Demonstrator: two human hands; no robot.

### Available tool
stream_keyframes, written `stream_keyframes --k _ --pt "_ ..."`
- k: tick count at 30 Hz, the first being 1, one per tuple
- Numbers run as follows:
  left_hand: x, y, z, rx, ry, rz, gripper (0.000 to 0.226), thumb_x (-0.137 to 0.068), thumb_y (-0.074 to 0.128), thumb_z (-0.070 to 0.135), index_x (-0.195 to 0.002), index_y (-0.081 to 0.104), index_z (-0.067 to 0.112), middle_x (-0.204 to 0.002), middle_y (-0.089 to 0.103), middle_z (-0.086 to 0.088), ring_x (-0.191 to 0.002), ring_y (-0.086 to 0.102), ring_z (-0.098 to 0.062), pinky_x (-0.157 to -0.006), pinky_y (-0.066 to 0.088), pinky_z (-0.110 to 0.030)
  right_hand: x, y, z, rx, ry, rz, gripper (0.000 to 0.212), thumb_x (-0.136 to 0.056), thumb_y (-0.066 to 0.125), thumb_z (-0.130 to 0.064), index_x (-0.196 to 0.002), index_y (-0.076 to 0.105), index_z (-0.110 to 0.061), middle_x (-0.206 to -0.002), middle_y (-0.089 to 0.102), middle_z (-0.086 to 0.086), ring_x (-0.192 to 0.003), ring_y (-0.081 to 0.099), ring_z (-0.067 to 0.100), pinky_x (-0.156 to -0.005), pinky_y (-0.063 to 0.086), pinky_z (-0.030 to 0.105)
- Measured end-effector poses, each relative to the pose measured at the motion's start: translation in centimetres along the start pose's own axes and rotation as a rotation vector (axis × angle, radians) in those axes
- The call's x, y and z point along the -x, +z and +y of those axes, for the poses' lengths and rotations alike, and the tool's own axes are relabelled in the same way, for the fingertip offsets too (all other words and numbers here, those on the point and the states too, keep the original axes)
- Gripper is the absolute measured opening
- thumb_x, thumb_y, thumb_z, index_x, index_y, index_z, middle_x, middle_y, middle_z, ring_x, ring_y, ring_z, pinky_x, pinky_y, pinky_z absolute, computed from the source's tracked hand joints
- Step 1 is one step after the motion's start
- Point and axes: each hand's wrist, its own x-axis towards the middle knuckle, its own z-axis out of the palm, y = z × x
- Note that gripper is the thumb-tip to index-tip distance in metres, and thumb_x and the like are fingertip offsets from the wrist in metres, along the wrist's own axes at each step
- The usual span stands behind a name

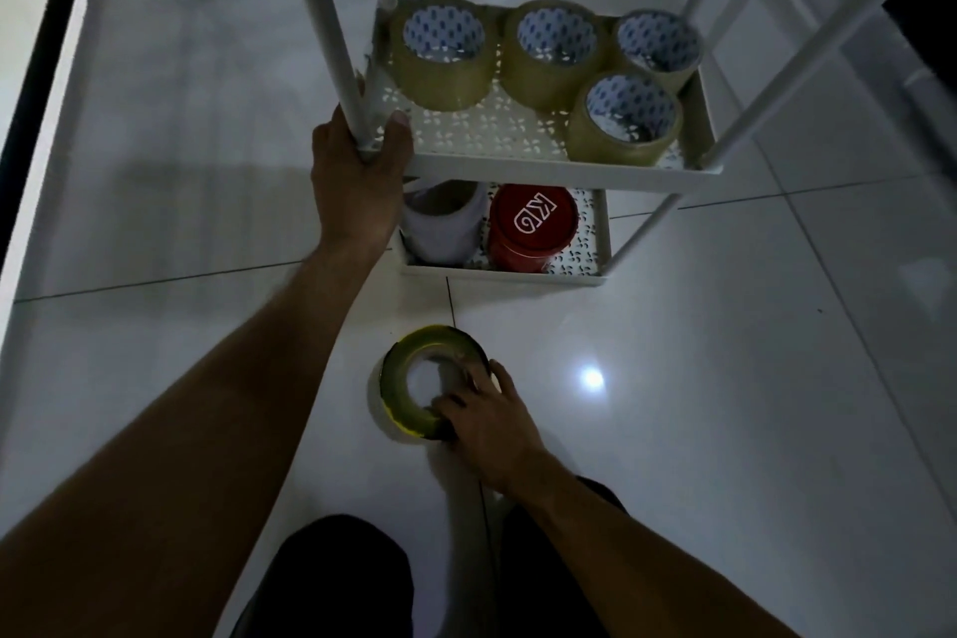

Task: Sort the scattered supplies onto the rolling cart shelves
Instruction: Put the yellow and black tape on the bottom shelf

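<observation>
Yellow-black tape roll [434, 381] flat on floor, hole up, right hand [489, 422] gripping

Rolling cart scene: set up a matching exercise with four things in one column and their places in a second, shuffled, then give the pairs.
Things:
1. yellow-and-black tape roll
2. red tin
3. four clear tape rolls
4. left hand

Places:
A. on the perforated upper shelf
B. on the floor in front of the cart, with the right hand gripping it
C. gripping the cart's front-left post
D. on the lower shelf, beside a white roll

Pairs: 1-B, 2-D, 3-A, 4-C
</observation>
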Motion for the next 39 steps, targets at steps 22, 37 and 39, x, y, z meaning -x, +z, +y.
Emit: stream_keyframes --k 22,37,39 --pt "-0.4 0.2 -0.9 0.022 0.016 -0.008 0.052 -0.091 0.058 0.045 -0.138 0.046 0.028 -0.114 0.046 0.002 -0.100 0.051 -0.004 -0.087 0.045 -0.014 -1.9 -5.9 3.1 -0.554 0.497 0.296 0.094 -0.078 0.074 -0.036 -0.148 0.011 -0.036 -0.117 0.045 0.015 -0.101 0.054 0.031 -0.076 0.052 0.041" --pt "-0.1 0.2 -0.4 0.049 -0.006 0.016 0.045 -0.090 0.059 0.043 -0.131 0.053 0.025 -0.119 0.056 -0.008 -0.105 0.059 -0.015 -0.093 0.051 -0.036 0.9 -12.3 9.2 -0.434 0.923 0.470 0.076 -0.086 0.061 -0.048 -0.148 0.021 -0.034 -0.121 0.057 0.012 -0.103 0.059 0.032 -0.080 0.049 0.041" --pt "0.0 0.2 -0.4 0.053 -0.001 0.013 0.042 -0.091 0.059 0.041 -0.130 0.053 0.028 -0.119 0.056 -0.009 -0.106 0.059 -0.016 -0.095 0.051 -0.038 0.3 -13.0 9.8 -0.520 0.901 0.463 0.075 -0.088 0.060 -0.046 -0.149 0.019 -0.032 -0.127 0.055 0.014 -0.108 0.058 0.034 -0.085 0.051 0.044"
